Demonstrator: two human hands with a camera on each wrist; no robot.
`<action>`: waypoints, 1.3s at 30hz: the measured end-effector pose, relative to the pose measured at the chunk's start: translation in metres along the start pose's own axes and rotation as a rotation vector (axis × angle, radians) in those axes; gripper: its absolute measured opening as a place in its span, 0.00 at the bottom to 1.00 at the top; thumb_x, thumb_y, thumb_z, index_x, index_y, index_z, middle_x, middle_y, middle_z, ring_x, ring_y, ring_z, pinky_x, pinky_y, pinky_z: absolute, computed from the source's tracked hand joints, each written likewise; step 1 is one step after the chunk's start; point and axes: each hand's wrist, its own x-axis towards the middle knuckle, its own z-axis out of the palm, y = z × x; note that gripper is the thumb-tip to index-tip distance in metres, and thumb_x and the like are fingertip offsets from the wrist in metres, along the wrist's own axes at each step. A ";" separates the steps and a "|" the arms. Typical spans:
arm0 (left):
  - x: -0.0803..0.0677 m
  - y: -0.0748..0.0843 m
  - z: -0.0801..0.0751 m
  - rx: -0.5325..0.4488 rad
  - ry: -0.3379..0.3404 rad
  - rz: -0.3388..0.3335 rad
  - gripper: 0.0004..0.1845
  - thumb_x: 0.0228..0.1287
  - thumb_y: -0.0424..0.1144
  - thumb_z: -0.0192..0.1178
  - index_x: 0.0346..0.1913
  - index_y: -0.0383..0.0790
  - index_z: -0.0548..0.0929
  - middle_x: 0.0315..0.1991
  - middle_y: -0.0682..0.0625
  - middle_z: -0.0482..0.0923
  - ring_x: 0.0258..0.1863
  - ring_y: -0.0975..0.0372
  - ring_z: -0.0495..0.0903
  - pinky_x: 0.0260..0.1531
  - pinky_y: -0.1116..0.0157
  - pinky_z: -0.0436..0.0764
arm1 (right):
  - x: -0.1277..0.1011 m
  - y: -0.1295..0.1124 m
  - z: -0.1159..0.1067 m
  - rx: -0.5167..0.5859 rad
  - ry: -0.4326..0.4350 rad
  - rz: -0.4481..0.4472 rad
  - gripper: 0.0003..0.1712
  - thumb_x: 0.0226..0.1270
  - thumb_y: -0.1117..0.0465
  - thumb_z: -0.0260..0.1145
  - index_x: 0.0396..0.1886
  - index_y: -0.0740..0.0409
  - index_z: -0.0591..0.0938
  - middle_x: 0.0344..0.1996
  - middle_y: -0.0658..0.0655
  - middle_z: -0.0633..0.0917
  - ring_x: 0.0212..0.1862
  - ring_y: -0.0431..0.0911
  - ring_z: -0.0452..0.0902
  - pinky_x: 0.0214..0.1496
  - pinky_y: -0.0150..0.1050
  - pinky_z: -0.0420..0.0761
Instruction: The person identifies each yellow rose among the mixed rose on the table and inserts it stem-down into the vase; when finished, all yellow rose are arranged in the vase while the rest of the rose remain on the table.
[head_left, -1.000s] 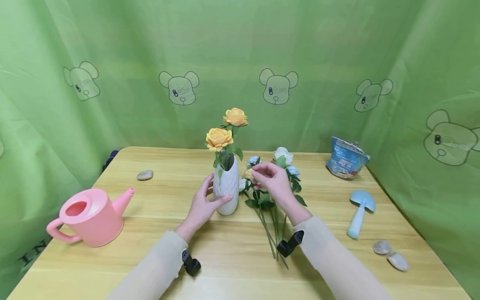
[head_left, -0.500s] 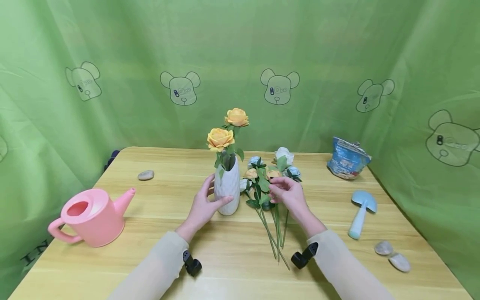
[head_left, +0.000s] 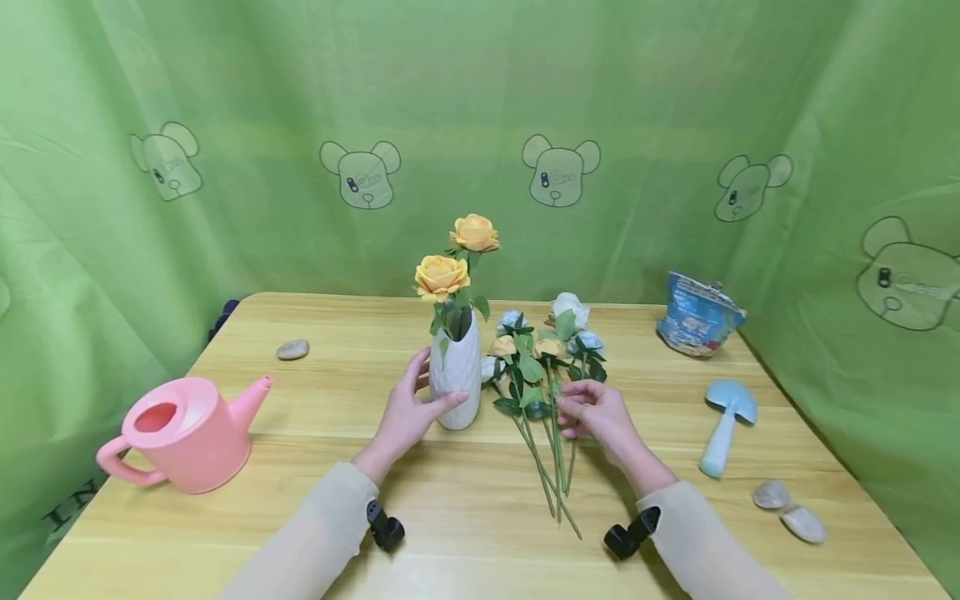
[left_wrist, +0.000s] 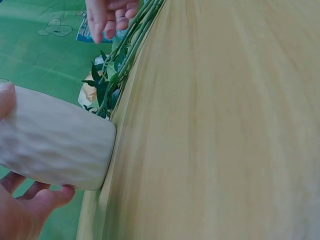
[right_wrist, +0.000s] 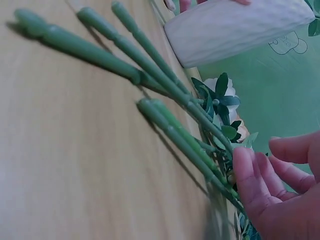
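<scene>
Watering can (head_left: 183,432): we note pink smooth plastic with a round open mouth, near the desk's left edge, spout toward the vase.
Pebble (head_left: 292,349): grey, rounded, toward the far left corner.
Left hand (head_left: 408,410): we see it wrapped around the lower left side of the vase, thumb in front, fingers behind.
Vase (head_left: 455,379): white, dimpled surface, narrow neck, upright at desk centre; it holds two orange roses (head_left: 441,276) with green leaves.
Loose flowers (head_left: 542,367): we count several plastic stems lying flat just right of the vase, heads toward the far edge, orange, white and pale blue.
Right hand (head_left: 597,414): fingers curled at the stems' right side, fingertips touching them; we cannot tell whether it grips one.
Blue bag (head_left: 697,316): crinkled foil, at the far right corner.
Blue trowel (head_left: 723,423): matte plastic, mushroom-shaped, near the right edge.
Two pebbles (head_left: 786,507): grey, smooth, by the near right corner.
</scene>
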 end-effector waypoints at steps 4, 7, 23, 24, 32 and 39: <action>0.000 0.001 -0.001 -0.002 -0.002 0.003 0.47 0.44 0.54 0.72 0.68 0.60 0.60 0.60 0.50 0.68 0.56 0.54 0.69 0.50 0.54 0.75 | -0.001 0.003 -0.001 -0.006 -0.017 0.045 0.21 0.61 0.71 0.62 0.53 0.73 0.70 0.39 0.66 0.78 0.31 0.51 0.79 0.34 0.48 0.83; 0.000 0.002 -0.001 0.000 -0.003 0.003 0.46 0.44 0.54 0.72 0.68 0.60 0.60 0.60 0.51 0.68 0.56 0.54 0.69 0.50 0.55 0.75 | -0.001 0.002 -0.001 -0.034 -0.033 0.066 0.20 0.61 0.70 0.62 0.52 0.72 0.71 0.38 0.66 0.78 0.32 0.52 0.79 0.35 0.48 0.83; 0.000 -0.001 0.001 0.005 0.005 0.006 0.46 0.45 0.52 0.72 0.68 0.58 0.60 0.60 0.51 0.68 0.56 0.54 0.69 0.50 0.55 0.75 | 0.007 0.003 0.008 -0.138 -0.011 0.114 0.21 0.55 0.73 0.64 0.50 0.71 0.71 0.27 0.61 0.79 0.25 0.48 0.76 0.27 0.42 0.83; 0.000 -0.001 0.001 0.006 0.006 0.004 0.46 0.45 0.52 0.72 0.68 0.58 0.60 0.60 0.51 0.68 0.56 0.54 0.69 0.50 0.55 0.75 | 0.007 0.003 0.007 -0.129 -0.007 0.113 0.22 0.56 0.73 0.64 0.51 0.71 0.71 0.28 0.61 0.78 0.25 0.48 0.76 0.27 0.42 0.82; -0.001 -0.001 0.001 0.000 0.010 0.006 0.46 0.45 0.52 0.72 0.68 0.58 0.60 0.60 0.50 0.68 0.56 0.53 0.69 0.50 0.55 0.76 | 0.001 -0.010 0.003 -0.053 -0.001 0.084 0.25 0.56 0.75 0.64 0.55 0.71 0.70 0.33 0.61 0.76 0.25 0.47 0.75 0.26 0.39 0.82; -0.001 0.000 0.000 0.005 0.011 -0.003 0.45 0.45 0.53 0.72 0.68 0.60 0.61 0.60 0.51 0.68 0.56 0.54 0.69 0.50 0.55 0.76 | -0.004 -0.028 0.002 -0.006 -0.012 0.025 0.25 0.57 0.74 0.64 0.56 0.71 0.70 0.34 0.58 0.78 0.27 0.46 0.77 0.28 0.39 0.83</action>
